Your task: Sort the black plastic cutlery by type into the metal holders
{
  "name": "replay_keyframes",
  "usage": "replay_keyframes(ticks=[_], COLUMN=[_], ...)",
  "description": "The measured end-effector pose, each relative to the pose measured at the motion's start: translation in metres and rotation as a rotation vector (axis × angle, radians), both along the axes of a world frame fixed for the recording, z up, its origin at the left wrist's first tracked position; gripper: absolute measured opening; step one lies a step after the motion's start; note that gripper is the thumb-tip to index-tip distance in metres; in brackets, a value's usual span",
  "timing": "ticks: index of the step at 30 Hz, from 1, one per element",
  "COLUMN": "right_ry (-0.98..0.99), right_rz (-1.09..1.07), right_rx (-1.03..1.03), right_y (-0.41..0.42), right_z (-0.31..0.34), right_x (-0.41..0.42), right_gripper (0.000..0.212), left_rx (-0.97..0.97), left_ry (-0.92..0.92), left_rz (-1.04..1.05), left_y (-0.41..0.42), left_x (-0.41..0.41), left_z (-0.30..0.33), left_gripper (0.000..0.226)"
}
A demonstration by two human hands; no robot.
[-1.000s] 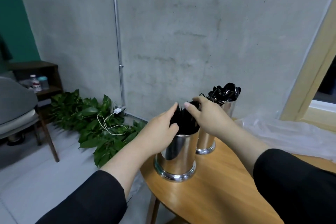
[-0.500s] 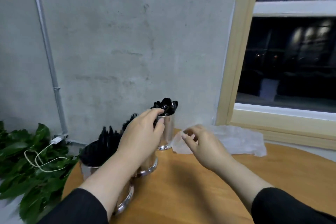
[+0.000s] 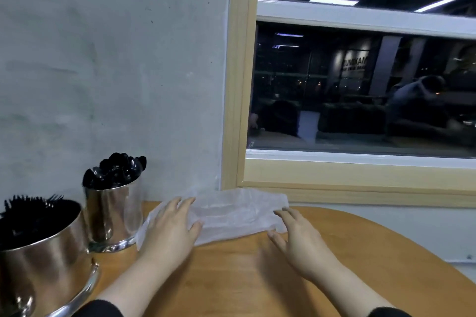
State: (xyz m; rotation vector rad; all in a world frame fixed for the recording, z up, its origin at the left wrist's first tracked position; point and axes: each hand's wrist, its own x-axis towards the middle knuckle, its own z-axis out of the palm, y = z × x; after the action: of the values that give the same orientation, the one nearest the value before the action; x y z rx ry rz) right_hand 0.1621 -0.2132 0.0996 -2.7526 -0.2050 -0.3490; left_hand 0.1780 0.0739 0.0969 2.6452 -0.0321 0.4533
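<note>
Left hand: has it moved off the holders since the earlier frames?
Yes. The left hand was at the holders' rims; now it lies flat on the plastic bag, to the right of the spoon holder, toward the window.

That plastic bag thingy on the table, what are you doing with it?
A person has both hands on a clear plastic bag lying on the round wooden table. The left hand rests flat on its left end and the right hand touches its right edge, fingers straight. Nothing is being held. At the left stand two shiny metal holders: the far one is full of black spoons and the near one holds black forks. No loose cutlery shows on the table.
</note>
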Motion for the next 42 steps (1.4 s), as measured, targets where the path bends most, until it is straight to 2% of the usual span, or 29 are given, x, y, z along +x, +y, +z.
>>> replay_keyframes(ticks=[10,13,15,19,21,22,23,26,29,31,33,34,36,39,41,42], right_ry=[0.062,0.14,0.219,0.365,0.316,0.272,0.249,0.252,0.298,0.335,0.347,0.32,0.239,0.152,0.1,0.067], right_rz=[-0.022,0.033,0.052,0.089,0.134,0.151,0.161,0.169,0.21,0.099,0.035,0.056,0.085,0.092,0.05,0.023], right_rx=[-0.224,-0.218,-0.17,0.03,0.145,0.222,0.294,0.432,0.833,1.129,1.272,1.192,0.961,0.776,0.7,0.721], right_y=[-0.016,-0.01,-0.001,0.017,0.027,0.033,0.037,0.044,0.042,0.036,0.025,0.015,-0.003,-0.034,-0.059,-0.075], right_z=[-0.028,-0.036,-0.044,-0.068,-0.078,-0.082,-0.084,-0.084,-0.069,-0.054,-0.048,-0.046,-0.041,-0.036,-0.034,-0.031], right_x=[0.103,0.13,0.141,0.141,0.127,0.118,0.107,0.078,0.039,0.01,-0.01,-0.021,-0.044,-0.08,-0.106,-0.119], right_gripper=[0.091,0.093,0.087,0.07,0.056,0.042,0.03,0.013,0.022,0.03,0.038,0.044,0.073,0.104,0.101,0.089], left_rx=[0.129,0.093,-0.021,-0.271,-0.393,-0.486,-0.59,-0.804,-0.955,-1.058,-1.065,-1.037,-1.0,-1.027,-1.087,-1.128], left_ry=[0.138,0.241,0.314,0.376,0.38,0.37,0.353,0.36,0.346,0.325,0.292,0.281,0.292,0.374,0.419,0.459], left_rz=[0.077,0.066,0.031,-0.019,-0.063,-0.092,-0.126,-0.158,-0.151,-0.163,-0.176,-0.174,-0.188,-0.285,-0.376,-0.432], left_y=[-0.016,-0.021,-0.025,-0.041,-0.057,-0.066,-0.076,-0.101,-0.116,-0.123,-0.132,-0.138,-0.154,-0.185,-0.21,-0.224], left_x=[0.08,0.1,0.11,0.11,0.1,0.094,0.087,0.068,0.043,0.027,0.01,0.002,-0.013,-0.044,-0.072,-0.086], left_z=[-0.041,-0.052,-0.061,-0.074,-0.073,-0.071,-0.068,-0.059,-0.055,-0.059,-0.06,-0.057,-0.052,-0.038,-0.025,-0.017], left_gripper=[0.076,0.08,0.085,0.102,0.086,0.08,0.078,0.082,0.074,0.068,0.06,0.057,0.052,0.038,0.031,0.03])
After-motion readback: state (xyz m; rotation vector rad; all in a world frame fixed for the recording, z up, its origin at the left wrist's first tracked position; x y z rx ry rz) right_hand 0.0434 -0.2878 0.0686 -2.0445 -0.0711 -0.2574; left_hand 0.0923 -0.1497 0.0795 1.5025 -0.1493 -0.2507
